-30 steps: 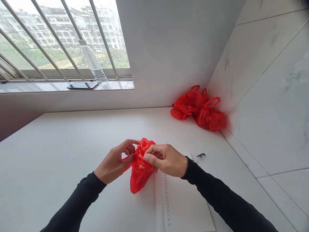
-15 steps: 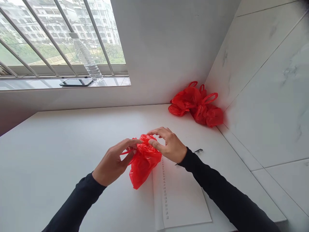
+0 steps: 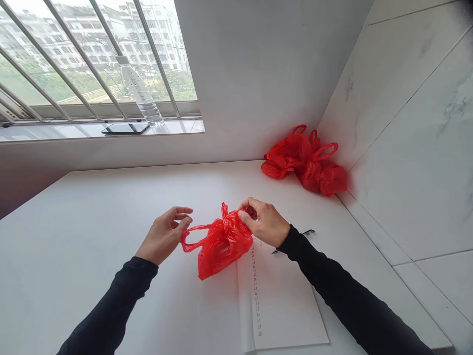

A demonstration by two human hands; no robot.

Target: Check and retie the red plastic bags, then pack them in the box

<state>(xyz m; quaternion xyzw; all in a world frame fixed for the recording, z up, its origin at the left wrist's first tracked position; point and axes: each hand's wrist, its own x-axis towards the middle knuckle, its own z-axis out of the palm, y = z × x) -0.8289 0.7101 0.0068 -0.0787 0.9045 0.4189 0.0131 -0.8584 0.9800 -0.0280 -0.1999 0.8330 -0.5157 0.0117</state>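
A crumpled red plastic bag (image 3: 220,246) lies on the white counter (image 3: 92,222) in front of me. My right hand (image 3: 264,222) pinches the bag's top right part, fingers closed on the plastic. My left hand (image 3: 166,235) grips one of the bag's loop handles, which stretches out to the left of the bag. Both arms wear black sleeves. Whatever is inside the bag is hidden.
Two more tied red bags (image 3: 306,162) sit in the back right corner against the marble wall. A sheet of paper with a printed column (image 3: 281,301) lies under my right arm, a small dark clip (image 3: 308,232) beside it. A water bottle (image 3: 142,96) and a phone (image 3: 125,128) rest on the windowsill.
My hands have moved apart: the left pulled a handle loop out to the left, and the right shifted its pinch to the bag's top right. The bag is stretched wider.
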